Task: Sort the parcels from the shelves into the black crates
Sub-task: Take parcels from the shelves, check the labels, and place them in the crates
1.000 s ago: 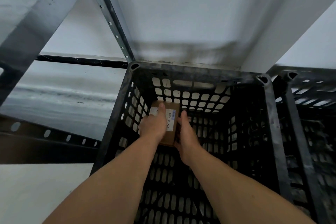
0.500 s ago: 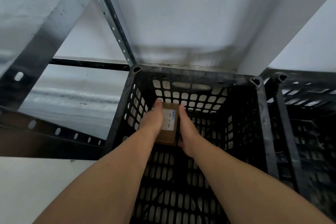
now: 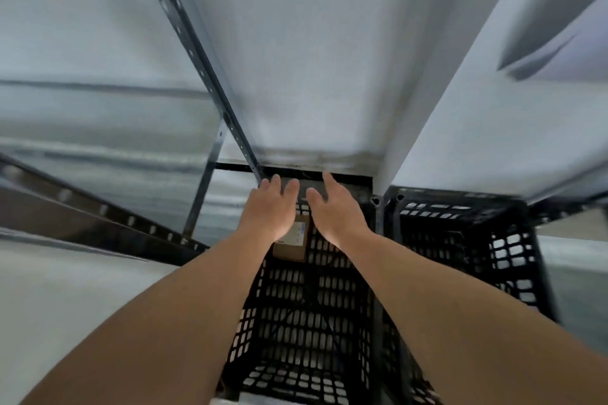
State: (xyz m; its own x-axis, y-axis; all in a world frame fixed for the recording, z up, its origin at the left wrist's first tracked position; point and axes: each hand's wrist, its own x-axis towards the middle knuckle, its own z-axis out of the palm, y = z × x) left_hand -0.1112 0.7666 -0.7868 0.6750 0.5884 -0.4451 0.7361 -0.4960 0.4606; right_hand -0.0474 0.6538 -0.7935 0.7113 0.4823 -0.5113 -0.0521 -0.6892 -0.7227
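Shelf upright (image 3: 204, 52): slim grey metal with punched holes; I'd keep my arms clear of it.
Black crate (image 3: 296, 322): deep, stiff plastic lattice; I'd lift straight out.
Grip: left hand (image 3: 268, 207) and right hand (image 3: 335, 210) loose-fingered, holding nothing.
Parcel (image 3: 291, 242): small brown cardboard box with a white label, lying inside the crate.

The left hand (image 3: 268, 210) covers the upper left of the cardboard parcel (image 3: 291, 251), and the print on its white label (image 3: 297, 233) is too blurred to read. The black crate (image 3: 306, 306) holding it runs off the bottom edge, and motion blur smears the shelf upright (image 3: 197, 52) and the second crate (image 3: 460, 240) to the right
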